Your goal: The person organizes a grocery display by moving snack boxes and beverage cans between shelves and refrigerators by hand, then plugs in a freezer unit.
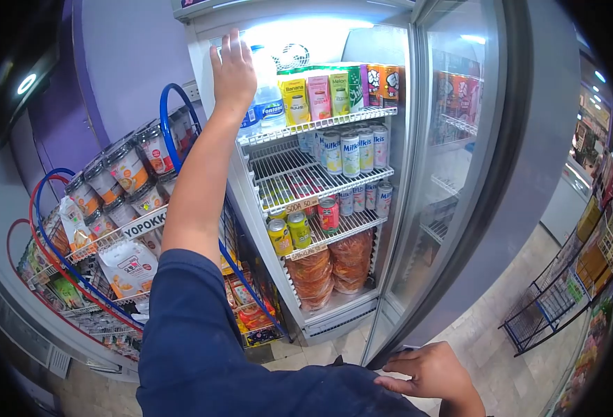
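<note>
Water bottles (273, 108) beside left hand (235, 76), well apart from right hand (430, 372).

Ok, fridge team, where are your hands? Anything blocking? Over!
Left hand up, by the bottles. Right hand low, door side. Door open, shelves not blocked by it.

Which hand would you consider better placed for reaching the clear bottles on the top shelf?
Left, I'd judge: the left hand is raised near the bottles, while the right hand is low, well below the top shelf.
</note>
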Available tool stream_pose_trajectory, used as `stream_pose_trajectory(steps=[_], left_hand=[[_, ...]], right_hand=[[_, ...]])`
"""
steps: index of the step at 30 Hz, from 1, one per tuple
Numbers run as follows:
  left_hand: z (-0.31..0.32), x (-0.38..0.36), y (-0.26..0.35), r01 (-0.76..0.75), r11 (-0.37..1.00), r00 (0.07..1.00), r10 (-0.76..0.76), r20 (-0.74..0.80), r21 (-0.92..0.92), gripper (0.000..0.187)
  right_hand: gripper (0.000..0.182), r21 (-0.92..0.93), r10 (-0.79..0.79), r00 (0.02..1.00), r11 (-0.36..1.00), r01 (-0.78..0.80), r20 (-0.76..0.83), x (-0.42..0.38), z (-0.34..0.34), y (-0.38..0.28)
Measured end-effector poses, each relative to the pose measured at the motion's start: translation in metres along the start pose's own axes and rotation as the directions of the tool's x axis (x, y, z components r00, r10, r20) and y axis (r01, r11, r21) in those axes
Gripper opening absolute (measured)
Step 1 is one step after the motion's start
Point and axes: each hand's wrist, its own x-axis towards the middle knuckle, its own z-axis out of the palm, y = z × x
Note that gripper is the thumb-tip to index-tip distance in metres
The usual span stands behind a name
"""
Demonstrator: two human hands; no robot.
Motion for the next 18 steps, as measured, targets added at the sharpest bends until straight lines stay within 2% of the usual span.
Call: stream_pose_trajectory(steps=[1,3,7,8,10,11,12,14,16,17,18], left_hand=[[0.0,-0.001,0.0,0.006,1.0,1.0,-0.006,-0.002,0.002,0.05],[-0.002,-0.007,0.0,-0.01,0.995,0.996,0.001,0.09,0.098,0.053],[-0.003,-0.017,0.0,-0.052,0.987,0.975,0.016,0.224,0.153,0.061],[-0.004,-0.02,0.001,-0.051,0.986,0.974,0.014,0.227,0.158,0.061],[-0.006,-0.027,0.002,-0.06,0.993,0.97,0.035,0.241,0.098,0.06],[-0.008,-0.033,0.0,-0.057,0.998,0.976,0.054,0.21,0.004,0.057],[-0.017,-0.041,-0.004,-0.06,0.998,0.976,0.056,0.21,0.012,0.057],[-0.043,-0.064,-0.012,-0.063,0.967,0.988,0.095,0.122,-0.249,0.052],[-0.078,-0.103,-0.019,-0.051,0.941,0.992,0.087,0.093,-0.333,0.048],[-0.092,-0.128,-0.023,-0.003,0.911,0.99,0.06,0.126,-0.412,0.047],[-0.102,-0.16,-0.024,0.047,0.87,0.987,0.036,0.158,-0.491,0.045]], right_hand=[[0.034,-0.006,-0.003,1.0,1.0,0.003,0.0,0.001,0.0,0.001],[0.034,-0.008,-0.038,0.999,0.999,0.038,0.021,0.003,0.004,0.004],[0.031,-0.033,-0.083,0.99,0.996,0.087,0.111,0.016,0.006,0.0],[0.024,-0.048,-0.106,0.99,0.993,0.111,0.092,0.02,0.009,0.0],[0.02,-0.059,-0.136,0.988,0.988,0.14,0.068,0.029,0.017,0.0],[0.021,-0.041,-0.182,0.981,0.982,0.184,0.062,0.035,0.021,0.001],[0.021,-0.024,-0.228,0.972,0.973,0.229,0.055,0.039,0.027,0.003],[0.023,0.012,-0.249,0.966,0.969,0.249,0.069,0.049,0.041,0.011],[0.024,0.181,-0.362,0.931,0.914,0.364,-0.045,0.065,0.054,0.016],[0.024,0.222,-0.358,0.932,0.914,0.34,0.045,0.07,0.058,0.017],[0.024,0.222,-0.353,0.935,0.915,0.336,0.038,0.075,0.066,0.02]])
